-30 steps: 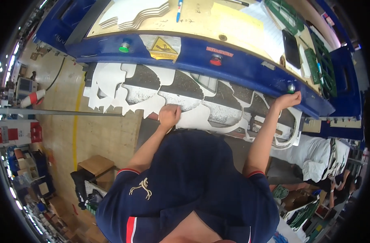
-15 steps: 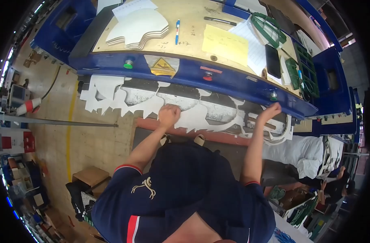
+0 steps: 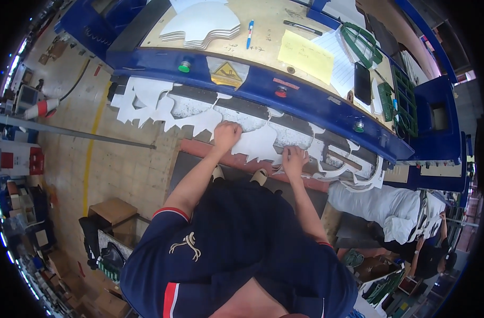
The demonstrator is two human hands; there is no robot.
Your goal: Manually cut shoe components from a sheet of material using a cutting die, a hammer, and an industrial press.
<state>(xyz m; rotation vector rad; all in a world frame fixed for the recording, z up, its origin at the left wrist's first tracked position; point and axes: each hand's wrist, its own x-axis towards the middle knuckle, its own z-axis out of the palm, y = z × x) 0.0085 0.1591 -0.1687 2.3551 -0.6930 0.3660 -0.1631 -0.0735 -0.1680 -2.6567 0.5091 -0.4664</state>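
Note:
A white sheet with cut-out shapes and jagged edges (image 3: 255, 144) lies along the front of the blue machine, partly under its beam. My left hand (image 3: 227, 134) is closed on the near edge of this sheet, its fingers bent over the material. To its right, my right hand (image 3: 294, 160) grips the same edge with bent fingers; the thumb is hard to make out. Curved strips of white material (image 3: 353, 177) hang at the sheet's right end. Beneath the sheet shows a pale, speckled bed (image 3: 242, 117).
The blue beam carries a green button (image 3: 185, 67), a red button (image 3: 280, 91) and another green button (image 3: 358, 126). Above it lie stacked white cut pieces (image 3: 199, 26), a pen (image 3: 250, 34), yellow paper (image 3: 305, 55), a phone (image 3: 362, 84) and green frame-shaped tools (image 3: 361, 42). Another person (image 3: 433, 257) is at far right.
My right hand has come away from beside the right green button, moving left and nearer to me onto the sheet's edge. My left hand stays on the sheet. The view has shifted slightly.

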